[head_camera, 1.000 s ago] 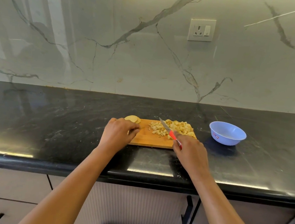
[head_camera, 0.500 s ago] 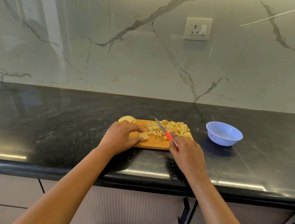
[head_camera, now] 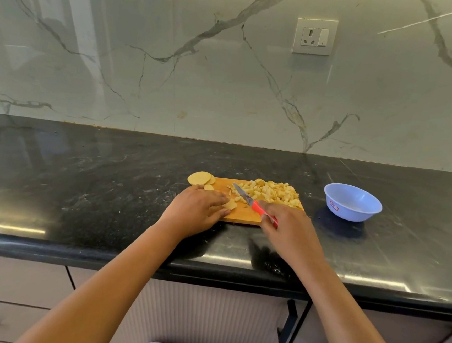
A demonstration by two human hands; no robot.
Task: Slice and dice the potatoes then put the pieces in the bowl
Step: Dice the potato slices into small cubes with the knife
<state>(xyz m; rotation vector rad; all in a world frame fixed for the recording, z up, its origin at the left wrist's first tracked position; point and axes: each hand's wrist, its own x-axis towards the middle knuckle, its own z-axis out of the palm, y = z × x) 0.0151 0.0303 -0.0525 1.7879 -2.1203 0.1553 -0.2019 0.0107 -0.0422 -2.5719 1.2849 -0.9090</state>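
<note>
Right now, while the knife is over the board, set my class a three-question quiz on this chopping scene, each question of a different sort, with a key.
1. True or false: the diced potato lies on the cutting board, left of the blue bowl.
2. Fill in: beside the blade, the left hand holds a ____.
3. Which hand grips the red-handled knife? A: left hand. B: right hand. C: neither.
Key: 1 true; 2 potato slice; 3 B.
</note>
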